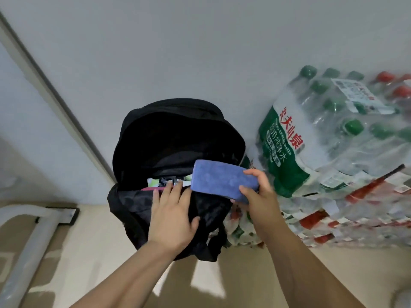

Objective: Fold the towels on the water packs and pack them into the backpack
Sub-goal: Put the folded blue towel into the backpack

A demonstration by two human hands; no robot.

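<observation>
Presently: right hand (255,192) gripping folded blue towel (222,180) above open black backpack (173,138); left hand (173,212) flat, fingers straight, pressing its front edge; water packs (333,138) alongside.

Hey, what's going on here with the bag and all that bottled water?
A person is packing a black backpack that stands open on the floor by the wall. Their right hand grips a folded blue towel just over the opening, not yet inside. Their left hand lies flat on the backpack's front edge. Shrink-wrapped water packs are stacked to the right.
</observation>
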